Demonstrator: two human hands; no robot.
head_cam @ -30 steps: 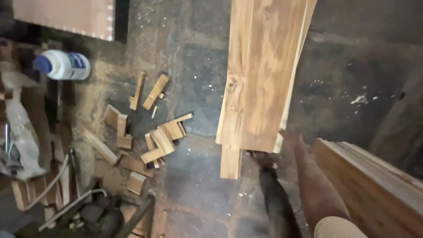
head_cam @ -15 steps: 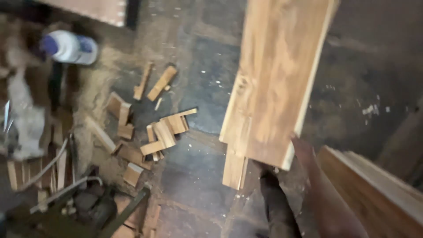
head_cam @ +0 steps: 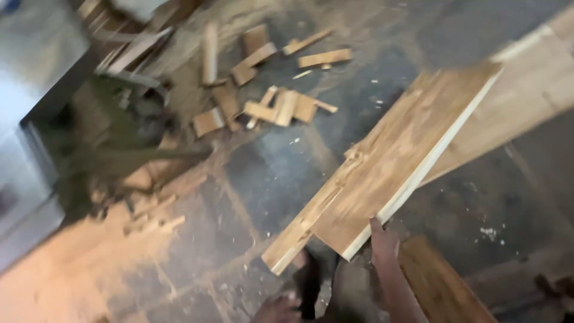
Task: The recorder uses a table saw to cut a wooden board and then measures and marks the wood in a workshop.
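The light is dim and warm. The brightest parts are the pale board (head_cam: 394, 161) at centre right and a washed-out grey patch in the upper left of the frame. The floor (head_cam: 269, 173) lies in shadow, darkest at lower right. Motion blur smears the whole frame, worst at the left edge, where shapes melt together; the wood scraps (head_cam: 281, 107) at top centre look soft.

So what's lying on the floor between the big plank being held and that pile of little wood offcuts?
In the head view, only bare dark floor with specks of sawdust separates the plank from the offcuts.
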